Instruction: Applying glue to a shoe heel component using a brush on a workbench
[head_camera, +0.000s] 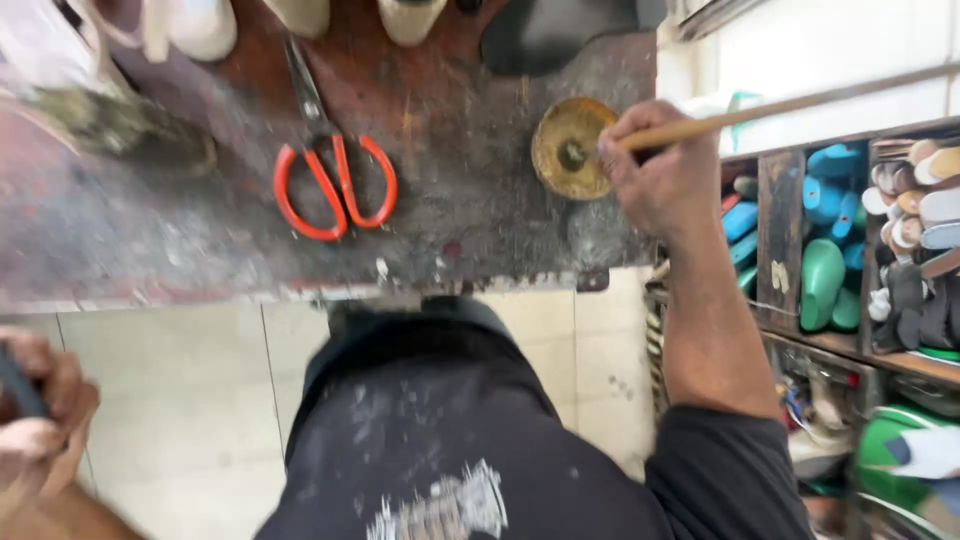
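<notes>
My right hand (658, 172) grips a long wooden-handled brush (760, 111), whose tip dips into a small round glue pot (568, 148) crusted yellow-brown, at the right end of a stained workbench (200, 250). My left hand (35, 418) is low at the left edge, closed around a dark flat object (18, 382) that is mostly out of frame. Orange-handled scissors (335, 180) lie on the bench, to the left of the pot.
White shoe pieces (200, 25) and a dark sole (555, 35) line the bench's far edge. A blurred brownish object (120, 130) lies at left. Wooden shelves (780, 240) at right hold blue and green shoe lasts (825, 280). Tiled floor (180, 400) lies below.
</notes>
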